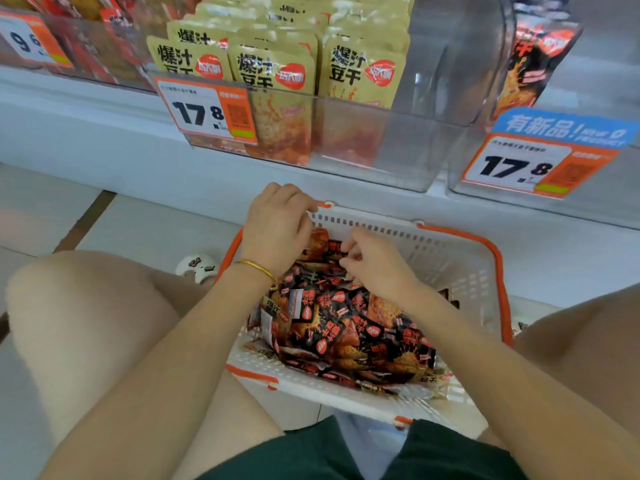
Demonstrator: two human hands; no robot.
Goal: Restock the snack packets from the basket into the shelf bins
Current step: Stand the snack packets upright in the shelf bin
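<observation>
A white basket (460, 271) with orange handles sits on the floor between my knees. It holds a heap of black-and-red snack packets (349, 327). My left hand (277, 223) reaches into the far left corner, fingers curled round an orange-red packet (318, 237). My right hand (374, 261) is just right of it, its fingertips pinching a black packet (334, 249) at the top of the heap. Above stands a clear shelf bin (398, 147) packed on its left with yellow packets (277, 74). Another clear bin (588, 188) to the right holds black packets (533, 64).
Price tags reading 17.8 hang on the yellow-packet bin (207, 112) and on the right bin (533, 164). A third bin (86, 46) with red packets is at the upper left. My bare knees flank the basket. A white shoe (197, 266) lies on the tiled floor.
</observation>
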